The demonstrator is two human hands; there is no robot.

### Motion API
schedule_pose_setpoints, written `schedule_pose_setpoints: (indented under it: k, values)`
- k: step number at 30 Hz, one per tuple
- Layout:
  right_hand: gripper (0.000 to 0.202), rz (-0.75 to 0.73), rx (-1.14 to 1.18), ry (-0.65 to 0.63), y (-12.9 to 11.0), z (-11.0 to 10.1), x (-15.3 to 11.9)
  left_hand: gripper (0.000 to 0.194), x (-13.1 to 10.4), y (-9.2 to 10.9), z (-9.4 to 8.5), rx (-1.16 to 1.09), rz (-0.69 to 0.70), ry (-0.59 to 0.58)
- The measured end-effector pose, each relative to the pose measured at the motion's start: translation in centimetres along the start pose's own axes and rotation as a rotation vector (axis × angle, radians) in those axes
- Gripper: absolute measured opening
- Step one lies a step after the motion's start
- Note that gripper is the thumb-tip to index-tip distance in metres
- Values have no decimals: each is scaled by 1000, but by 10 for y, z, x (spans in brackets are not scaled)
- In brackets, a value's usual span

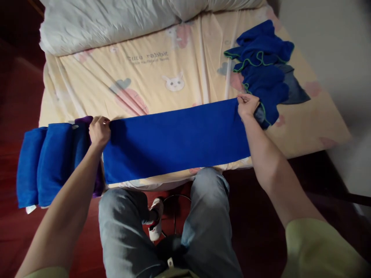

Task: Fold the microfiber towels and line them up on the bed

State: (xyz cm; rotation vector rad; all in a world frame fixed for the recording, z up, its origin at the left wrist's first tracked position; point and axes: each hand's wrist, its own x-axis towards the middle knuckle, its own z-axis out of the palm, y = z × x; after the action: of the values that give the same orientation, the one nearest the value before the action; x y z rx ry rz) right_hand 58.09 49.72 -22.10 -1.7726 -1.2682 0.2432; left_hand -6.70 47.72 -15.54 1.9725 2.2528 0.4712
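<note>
A blue towel (179, 139) lies flat as a long strip across the near edge of the bed. Its far left corner is pinched in my left hand (100, 130), whose fingers are closed. At the far right corner, my right hand (248, 105) grips the cloth between thumb and fingers. Beside my left hand sit folded blue towels (56, 162) and a purple one (84, 120), partly behind my forearm. Close to my right hand, crumpled blue cloths with green edging (265, 73) lie in a loose heap.
The bed has a cream sheet (150, 85) printed with rabbits and carrots. A pale quilt (110, 23) is bunched along its far side. A grey-blue cloth (295, 87) pokes out from the heap. My knees touch or nearly touch the bed's near edge, above a dark red floor (23, 239).
</note>
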Motion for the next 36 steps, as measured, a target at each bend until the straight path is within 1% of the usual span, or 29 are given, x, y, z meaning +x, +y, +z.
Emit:
schedule_pose_setpoints:
  k: [2,4,5,6,9,11,13,15,17,18,20,22,24,25,26,28,30,31,33,34,36]
  values:
    - [38,17,-124,19,-6,-1,-21,43,-17,5,10,-5,6,45]
    - [43,-52,-243,34,-13,-8,-51,52,-41,8,19,-35,70,64]
    - [46,-108,-287,17,-16,-15,-68,54,-55,9,21,-52,113,51]
    - [48,-162,-320,-28,-18,-23,-86,56,-71,8,23,-66,157,23]
    - [52,-256,-365,-255,-15,-59,-141,62,-124,4,23,-63,216,-90]
    - [54,-269,-403,-337,-8,-87,-177,67,-161,-1,19,-44,220,-139]
    - [56,-267,-451,-356,1,-112,-207,70,-197,-5,12,-19,218,-165]
    - [57,-253,-490,-357,9,-131,-229,70,-229,-10,3,21,239,-181]
    - [57,-208,-499,-344,10,-142,-241,67,-257,-15,-8,80,257,-196]
    - [57,-164,-486,-325,6,-145,-244,65,-268,-17,-13,110,247,-199]
    - [54,-33,-411,-234,-12,-147,-248,61,-284,-20,-23,146,202,-191]
    - [50,112,-254,-82,-45,-141,-258,56,-293,-20,-31,138,158,-174]
    - [47,233,-9,62,-92,-126,-279,49,-295,-17,-37,109,127,-153]
    - [46,282,151,80,-118,-114,-294,47,-295,-15,-40,96,112,-141]
    - [45,350,344,73,-145,-99,-311,44,-294,-13,-41,85,101,-131]
    - [46,565,748,3,-194,-65,-348,42,-292,-8,-44,67,87,-115]
    - [44,780,1060,-90,-230,-31,-380,41,-290,-6,-46,47,79,-108]
    - [42,867,1148,-133,-241,-16,-392,41,-290,-5,-47,41,76,-110]
    - [40,981,1238,-158,-252,4,-406,40,-290,-6,-48,39,67,-122]
    - [39,1015,1255,-159,-252,10,-408,40,-290,-7,-48,44,65,-128]
    - [36,1062,1274,-165,-248,14,-407,40,-291,-9,-46,65,70,-126]
